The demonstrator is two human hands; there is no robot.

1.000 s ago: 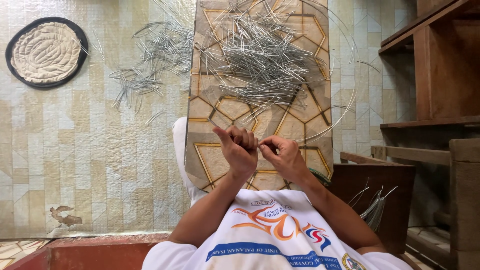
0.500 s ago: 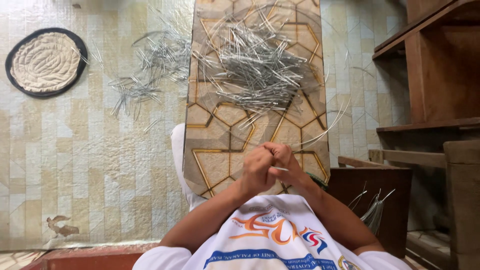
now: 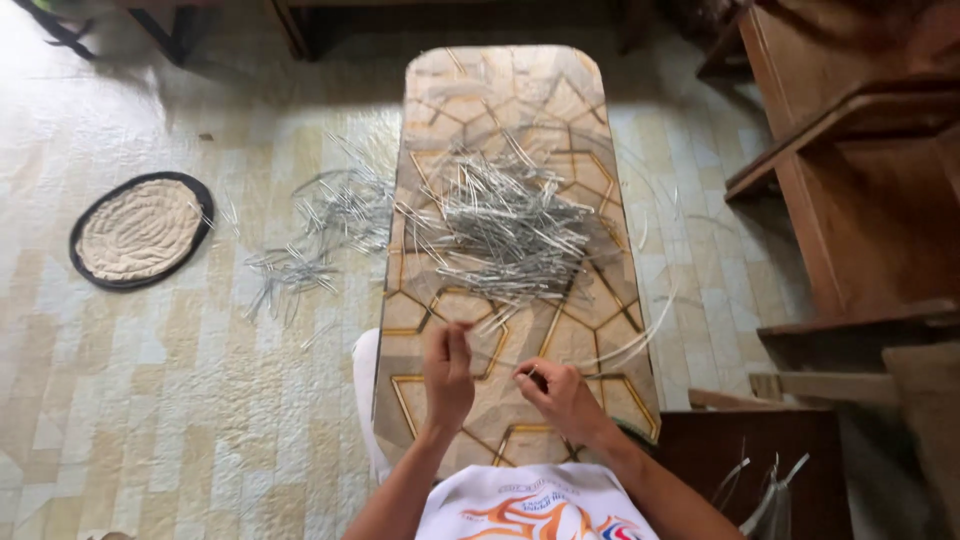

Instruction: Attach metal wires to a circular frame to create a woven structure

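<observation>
Head view: left hand [image 3: 447,375] and right hand [image 3: 560,398], fingers pinched on one thin silvery strip [image 3: 490,358] stretched between them over patterned bench [image 3: 500,90]; strip pile [image 3: 505,230] just beyond, within reach; scattered strips [image 3: 315,230] on floor [image 3: 150,400]; round mat [image 3: 140,230] left.

silvery strips [image 3: 505,225], brown hexagon-patterned board [image 3: 520,90]

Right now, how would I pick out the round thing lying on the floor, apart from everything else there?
Start at the long board with the hexagon pattern running up the middle, then look left across the pale patterned floor. Past the scattered silvery strips lies a round mat. It is the only disc there: beige, coiled-looking centre and a dark rim.
</observation>
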